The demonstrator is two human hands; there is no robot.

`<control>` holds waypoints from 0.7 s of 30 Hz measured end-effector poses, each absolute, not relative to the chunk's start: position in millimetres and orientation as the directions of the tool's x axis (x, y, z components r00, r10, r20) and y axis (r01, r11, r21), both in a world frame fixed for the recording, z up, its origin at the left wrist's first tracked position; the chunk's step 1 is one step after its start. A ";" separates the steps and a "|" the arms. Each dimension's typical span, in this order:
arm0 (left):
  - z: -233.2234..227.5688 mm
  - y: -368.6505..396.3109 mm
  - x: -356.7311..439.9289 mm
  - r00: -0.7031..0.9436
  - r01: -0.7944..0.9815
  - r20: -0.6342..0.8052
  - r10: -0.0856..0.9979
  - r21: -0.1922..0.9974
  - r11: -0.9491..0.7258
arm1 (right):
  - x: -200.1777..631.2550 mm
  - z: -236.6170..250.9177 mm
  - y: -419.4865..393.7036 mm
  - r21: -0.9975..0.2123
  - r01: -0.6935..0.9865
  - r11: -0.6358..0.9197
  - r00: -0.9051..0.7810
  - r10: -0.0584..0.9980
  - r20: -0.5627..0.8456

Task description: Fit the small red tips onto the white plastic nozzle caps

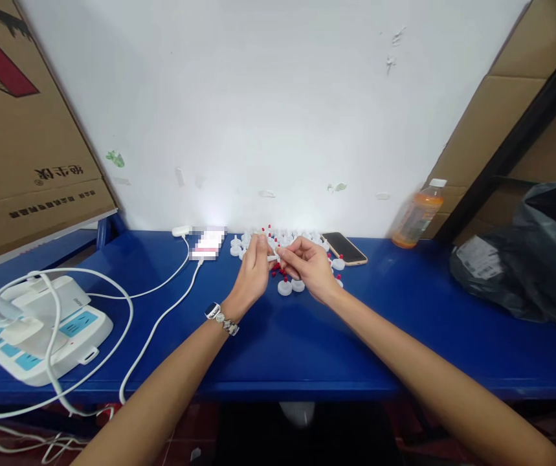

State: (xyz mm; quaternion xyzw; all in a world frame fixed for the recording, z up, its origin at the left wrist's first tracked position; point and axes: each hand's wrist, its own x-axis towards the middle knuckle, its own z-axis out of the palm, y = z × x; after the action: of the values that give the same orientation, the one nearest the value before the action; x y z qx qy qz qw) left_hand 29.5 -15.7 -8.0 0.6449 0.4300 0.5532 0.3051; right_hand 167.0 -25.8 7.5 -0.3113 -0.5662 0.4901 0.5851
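My left hand, with a watch on its wrist, and my right hand meet over the blue table. Between their fingertips they pinch a small white plastic piece. Around and behind the hands lie several white plastic caps and several small red pieces, scattered near the wall.
A phone lies right of the parts, another device on a white cable to the left. An orange drink bottle stands at the back right, beside a dark plastic bag. White power strips and cardboard boxes sit left.
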 end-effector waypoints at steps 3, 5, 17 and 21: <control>-7.3 -14.9 30.8 -0.001 0.201 0.465 0.885 0.867 -0.456 | 165.7 11.0 -29.0 -0.924 -0.236 0.301 -0.150 0.928 0.341; -7.9 -13.6 32.3 -0.002 0.164 0.457 0.889 0.877 -0.451 | 164.2 11.7 -30.6 -0.926 -0.240 0.290 -0.165 0.928 0.333; -2.9 -14.6 41.4 -0.028 -0.086 0.310 0.950 0.947 -0.311 | 153.3 5.7 -32.7 -0.909 -0.242 0.340 -0.157 0.911 0.382; -4.4 -11.8 41.0 -0.005 0.026 0.350 0.937 0.936 -0.350 | 155.3 5.7 -32.4 -0.914 -0.249 0.321 -0.174 0.914 0.368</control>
State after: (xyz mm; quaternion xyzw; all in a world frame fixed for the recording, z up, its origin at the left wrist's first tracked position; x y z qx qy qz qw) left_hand 41.0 -11.8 -4.4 0.5847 0.4117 0.5771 0.3943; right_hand 155.3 -32.4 5.7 -0.2890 -0.5750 0.5062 0.5742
